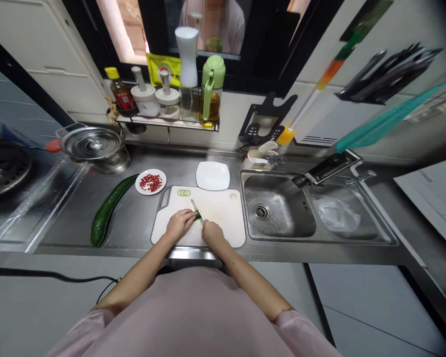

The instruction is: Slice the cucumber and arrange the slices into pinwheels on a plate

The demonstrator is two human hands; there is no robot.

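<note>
My right hand (212, 235) is closed round the handle of a kitchen knife (196, 207), its blade pointing away over the white cutting board (223, 223). Fingers of my left hand (180, 224) press on a short piece of cucumber (198, 216), mostly hidden, right beside the blade. Several overlapping cucumber slices (184, 193) lie at the board's far left, and a single slice (233, 197) is at its far right. Behind the board stands a white square plate (213, 176). To the left are a small dish (164, 179) of chopped red pieces and a long whole cucumber (110, 208).
A steel pot (115, 161) with a lid stands at the back left. On the right is the sink (282, 203) with a faucet (327, 168). Bottles and jars fill a wall rack (171, 122), and a knife holder (327, 116) hangs at the right.
</note>
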